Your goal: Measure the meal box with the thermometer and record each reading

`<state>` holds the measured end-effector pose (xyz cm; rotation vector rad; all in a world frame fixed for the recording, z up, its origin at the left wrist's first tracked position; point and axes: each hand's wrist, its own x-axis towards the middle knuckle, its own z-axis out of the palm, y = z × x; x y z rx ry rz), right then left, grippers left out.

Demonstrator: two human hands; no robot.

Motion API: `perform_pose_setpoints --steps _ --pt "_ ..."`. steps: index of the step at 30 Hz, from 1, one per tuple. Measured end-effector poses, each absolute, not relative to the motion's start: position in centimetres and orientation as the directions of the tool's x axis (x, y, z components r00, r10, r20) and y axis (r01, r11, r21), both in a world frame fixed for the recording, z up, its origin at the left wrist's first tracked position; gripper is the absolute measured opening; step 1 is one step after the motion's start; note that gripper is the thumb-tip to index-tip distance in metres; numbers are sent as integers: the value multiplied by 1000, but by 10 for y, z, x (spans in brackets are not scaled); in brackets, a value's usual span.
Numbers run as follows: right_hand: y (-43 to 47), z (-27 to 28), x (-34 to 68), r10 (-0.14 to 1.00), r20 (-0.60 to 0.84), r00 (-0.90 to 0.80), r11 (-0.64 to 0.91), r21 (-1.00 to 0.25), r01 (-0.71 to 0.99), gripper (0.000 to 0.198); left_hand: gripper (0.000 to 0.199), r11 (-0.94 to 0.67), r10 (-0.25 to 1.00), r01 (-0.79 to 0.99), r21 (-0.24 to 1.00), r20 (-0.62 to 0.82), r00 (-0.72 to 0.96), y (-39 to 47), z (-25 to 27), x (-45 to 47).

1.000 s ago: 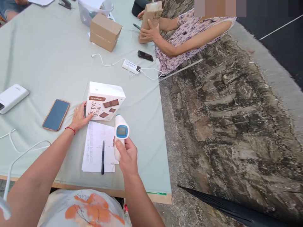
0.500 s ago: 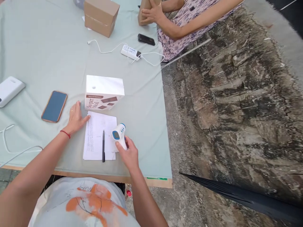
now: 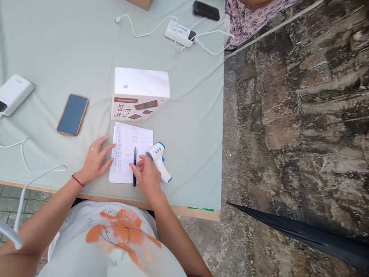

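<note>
My left hand (image 3: 96, 161) rests with fingers spread at the left edge of a stack of printed papers (image 3: 123, 175), its fingertips at the sheets. A black pen (image 3: 135, 179) lies lengthwise on the papers. Over it is my right hand (image 3: 147, 175), thumb and forefinger apart, the thumb crossing the pen's middle; no grip on it shows. Just right of that hand lies a white and blue infrared thermometer (image 3: 163, 167), partly over the papers' edge. Behind the papers stands a white box (image 3: 141, 82) printed with brown bars.
A phone (image 3: 72, 114) and a white power bank (image 3: 15, 94) lie to the left, with a white cable (image 3: 43, 173). Farther back are another power bank (image 3: 178, 34), a black device (image 3: 206, 10) and a cardboard box (image 3: 142, 3). A person's patterned clothing (image 3: 253, 19) shows behind the table's right edge.
My right hand has let go of the thermometer, now lying on the table, and moved left to the pen. My left hand has drawn back along the papers' edge. The view has shifted.
</note>
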<state>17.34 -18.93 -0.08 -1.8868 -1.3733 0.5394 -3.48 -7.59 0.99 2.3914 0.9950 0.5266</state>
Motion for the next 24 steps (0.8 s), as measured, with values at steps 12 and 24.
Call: perform_pose_setpoints --steps 12,24 --pt "-208 8 181 950 104 293 -6 -936 352 23 41 -621 695 539 568 82 714 -76 13 -31" --pt "-217 1 145 905 -67 420 -179 -956 234 16 45 -698 610 524 488 23 792 -78 18 -26"
